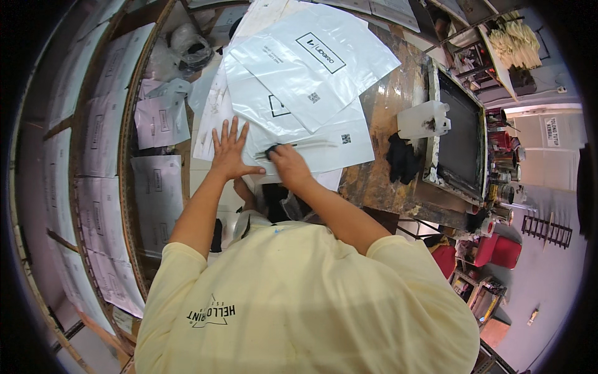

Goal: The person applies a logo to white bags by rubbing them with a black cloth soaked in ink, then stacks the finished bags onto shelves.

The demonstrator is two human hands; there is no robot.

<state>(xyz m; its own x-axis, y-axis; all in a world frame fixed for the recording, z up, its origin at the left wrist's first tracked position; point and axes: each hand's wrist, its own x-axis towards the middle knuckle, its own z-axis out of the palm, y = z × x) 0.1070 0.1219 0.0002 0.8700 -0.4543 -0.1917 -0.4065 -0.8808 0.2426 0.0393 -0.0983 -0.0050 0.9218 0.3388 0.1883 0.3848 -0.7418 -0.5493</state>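
White plastic mailing bags with black print lie overlapped on the work table. My left hand is spread flat on the near left corner of the lower bag, fingers apart. Close beside it, my right hand is closed around a small dark cloth and presses it against the same bag. Grey streaks or creases run across the plastic by the cloth. My right fingers partly cover the cloth.
Right of the bags, the stained wooden table bears a black cloth, a whitish plastic container and a framed printing screen. Racks of printed white sheets stand at my left. Paint cans line the screen's far side.
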